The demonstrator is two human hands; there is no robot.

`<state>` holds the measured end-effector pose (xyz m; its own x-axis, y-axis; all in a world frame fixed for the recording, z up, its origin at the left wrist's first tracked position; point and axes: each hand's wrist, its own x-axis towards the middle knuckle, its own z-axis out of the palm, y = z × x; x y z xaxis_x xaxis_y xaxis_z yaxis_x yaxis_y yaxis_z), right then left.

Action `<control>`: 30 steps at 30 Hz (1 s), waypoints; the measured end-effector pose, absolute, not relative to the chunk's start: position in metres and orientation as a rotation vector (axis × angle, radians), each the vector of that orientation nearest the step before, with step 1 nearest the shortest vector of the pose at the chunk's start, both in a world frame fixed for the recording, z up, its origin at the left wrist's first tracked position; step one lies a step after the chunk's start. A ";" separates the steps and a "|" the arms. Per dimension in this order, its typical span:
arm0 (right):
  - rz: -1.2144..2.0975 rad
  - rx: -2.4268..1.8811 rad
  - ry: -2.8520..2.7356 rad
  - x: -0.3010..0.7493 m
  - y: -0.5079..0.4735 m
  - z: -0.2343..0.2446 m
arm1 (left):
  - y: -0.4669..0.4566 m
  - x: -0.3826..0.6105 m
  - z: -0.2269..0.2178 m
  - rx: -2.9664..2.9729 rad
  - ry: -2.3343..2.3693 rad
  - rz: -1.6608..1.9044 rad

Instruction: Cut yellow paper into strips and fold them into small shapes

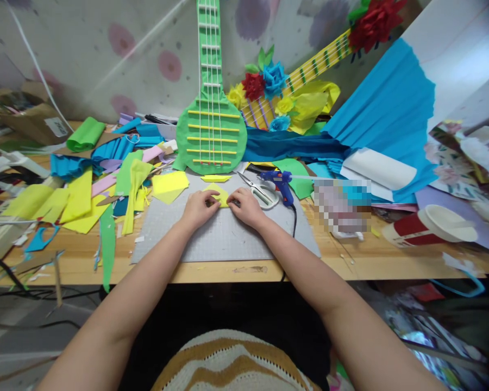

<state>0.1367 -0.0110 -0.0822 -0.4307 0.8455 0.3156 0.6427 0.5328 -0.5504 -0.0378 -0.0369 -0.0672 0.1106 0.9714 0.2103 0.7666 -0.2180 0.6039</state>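
Between my two hands, a small piece of yellow paper [217, 190] lies over the grey cutting mat [228, 247]. My left hand [201, 208] pinches its left edge, thumb and fingertips together. On the opposite edge, my right hand [245, 207] has its fingertips closed on the same paper. Just beyond it is a narrow folded yellow strip [215, 178]. To the right of my right hand rest scissors [263, 193] and a blue glue gun [283, 184]. Stacked yellow sheets [170, 185] sit to the left of my left hand.
A green paper-covered lute-shaped instrument [212, 138] leans on the wall, beside a yellow guitar shape [318, 62] with paper flowers. Yellow, green and blue scraps [79, 203] crowd the left. A lidded paper cup [424, 225] stands at right, and the glue gun's black cord [295, 222] crosses the mat.
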 end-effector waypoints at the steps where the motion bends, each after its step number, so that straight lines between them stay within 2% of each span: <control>1: 0.485 -1.212 -2.206 0.137 -0.011 -0.081 | -0.037 -0.036 -0.067 2.028 1.721 0.819; 30: 0.500 -1.297 -2.216 0.132 -0.012 -0.080 | -0.036 -0.028 -0.064 2.038 1.878 0.794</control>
<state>0.1324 -0.0121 -0.0800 -0.4066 0.8791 0.2488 0.6872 0.4737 -0.5508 -0.0283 -0.0364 -0.0643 0.0159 0.9762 0.2165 0.8354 -0.1319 0.5336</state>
